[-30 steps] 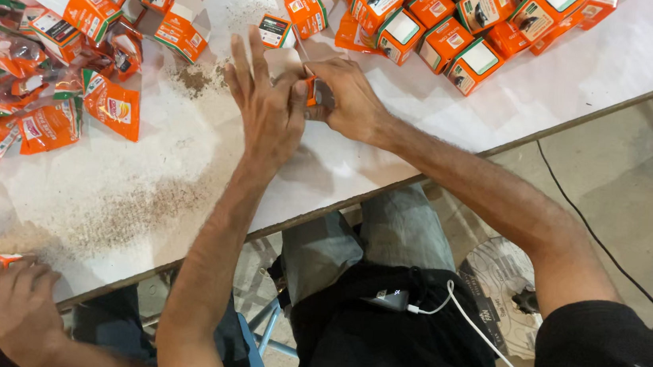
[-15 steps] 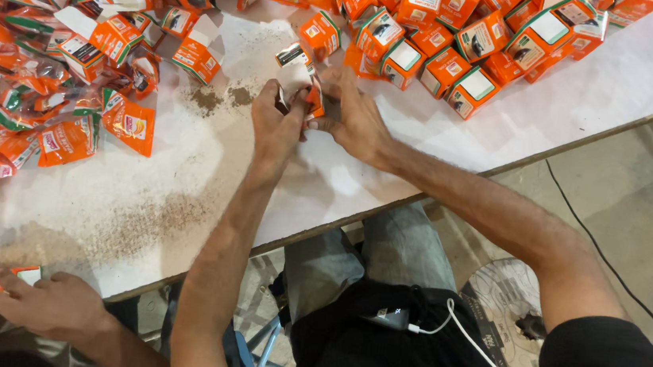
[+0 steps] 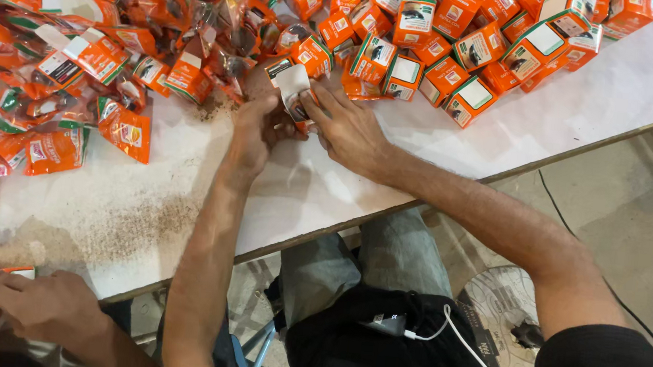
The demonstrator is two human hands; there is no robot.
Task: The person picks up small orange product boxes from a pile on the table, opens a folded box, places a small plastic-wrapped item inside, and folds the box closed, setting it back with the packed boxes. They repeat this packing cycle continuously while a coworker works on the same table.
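— So, nearest to the camera, what shows?
— Another person's hands [image 3: 3, 312] at the lower left table edge, closed over a small orange packet.
— And the wearer's own hands?
— Both meet on the white table [image 3: 325, 199]. The left hand [image 3: 256, 125] and the right hand [image 3: 348, 130] each pinch one small box [image 3: 292, 88], open flap up, held between them just above the tabletop.
— What lies beyond?
— Behind the left hand, loose orange pouches [image 3: 75, 63] and spilled brown powder [image 3: 210, 108]; behind the right, a heap of closed orange boxes [image 3: 452, 36].
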